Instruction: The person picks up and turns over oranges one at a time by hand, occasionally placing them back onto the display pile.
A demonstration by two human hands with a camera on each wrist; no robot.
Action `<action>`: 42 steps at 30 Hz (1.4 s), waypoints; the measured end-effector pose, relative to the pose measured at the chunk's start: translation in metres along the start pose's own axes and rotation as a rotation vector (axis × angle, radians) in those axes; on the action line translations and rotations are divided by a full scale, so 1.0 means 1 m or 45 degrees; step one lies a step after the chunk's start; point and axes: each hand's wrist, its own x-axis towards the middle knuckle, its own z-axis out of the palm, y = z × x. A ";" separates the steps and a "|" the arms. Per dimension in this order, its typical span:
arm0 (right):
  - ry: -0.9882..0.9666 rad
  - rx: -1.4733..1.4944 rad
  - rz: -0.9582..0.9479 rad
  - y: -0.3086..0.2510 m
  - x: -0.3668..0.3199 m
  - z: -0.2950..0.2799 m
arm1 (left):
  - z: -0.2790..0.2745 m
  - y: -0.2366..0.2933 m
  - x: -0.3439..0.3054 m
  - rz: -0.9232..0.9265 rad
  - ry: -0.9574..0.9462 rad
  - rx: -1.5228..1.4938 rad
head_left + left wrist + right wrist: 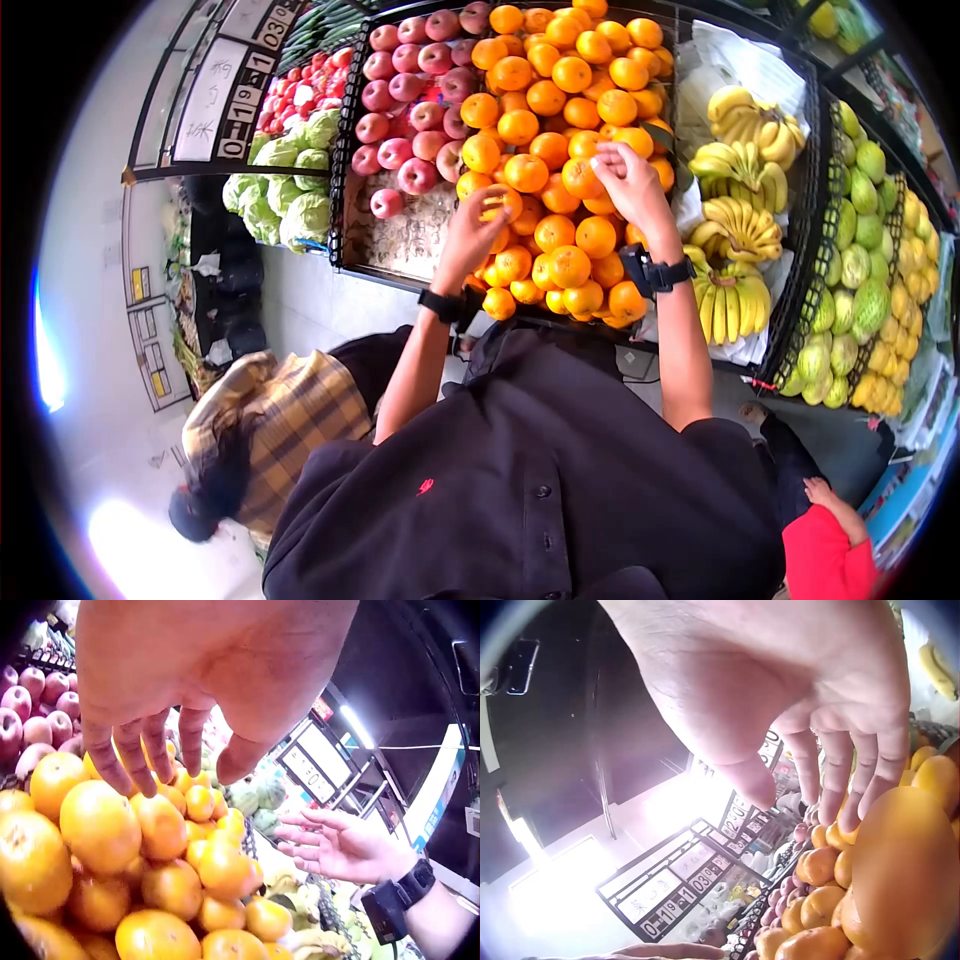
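Observation:
A large heap of oranges (553,235) lies in front of me, and both hands are over it. My left hand (472,232) is at the heap's left side near the apples, its fingers loosely bent downward just above the fruit. In the left wrist view that hand (217,660) holds nothing, with oranges (100,825) right below its fingertips. The right hand (638,195) is over the heap's right side, fingers loosely extended. Seen from the right wrist, the hand (795,690) has thumb and fingers apart with nothing between them, close above the oranges (821,904).
Red apples (415,110) lie left of the oranges, with cabbages (300,190) beyond. Bunches of bananas (738,230) are on the right, then green melons (850,260) past a black mesh divider. A person in a plaid shirt (300,420) is at left; another sleeve, red (825,550), at lower right.

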 end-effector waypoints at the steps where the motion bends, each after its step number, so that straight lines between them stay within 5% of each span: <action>1: -0.002 0.006 -0.081 -0.001 0.016 0.010 | -0.008 -0.004 0.014 0.067 0.066 -0.011; 8: -0.182 -0.387 -0.375 -0.001 0.048 0.080 | -0.041 -0.035 0.038 0.152 0.204 0.614; 9: -0.262 -0.442 -0.226 0.001 0.043 0.088 | -0.037 -0.039 0.029 0.105 0.171 0.694; 11: -0.356 -0.616 -0.245 0.010 0.035 0.099 | -0.023 -0.059 0.017 -0.005 0.022 0.463; 15: -0.344 -0.819 -0.274 0.009 0.028 0.114 | 0.004 -0.037 -0.002 -0.105 0.182 0.241; 17: -0.327 -0.926 -0.313 0.022 0.033 0.124 | 0.010 -0.045 0.001 0.047 0.269 0.486; 18: -0.216 -0.936 -0.437 0.021 0.033 0.125 | 0.013 -0.043 0.001 0.124 0.312 0.608; 25: -0.178 -0.701 -0.259 0.003 0.049 0.109 | 0.028 -0.044 0.014 0.062 0.406 0.698; 31: 0.056 -0.996 -0.287 0.018 0.108 0.071 | 0.022 -0.036 -0.005 0.278 0.391 0.563; 36: -0.134 -0.657 -0.313 0.036 0.140 0.070 | 0.025 -0.028 -0.018 0.174 0.351 0.432; 42: -0.289 -0.693 -0.322 0.041 0.124 0.045 | 0.026 -0.034 -0.019 0.295 0.273 0.611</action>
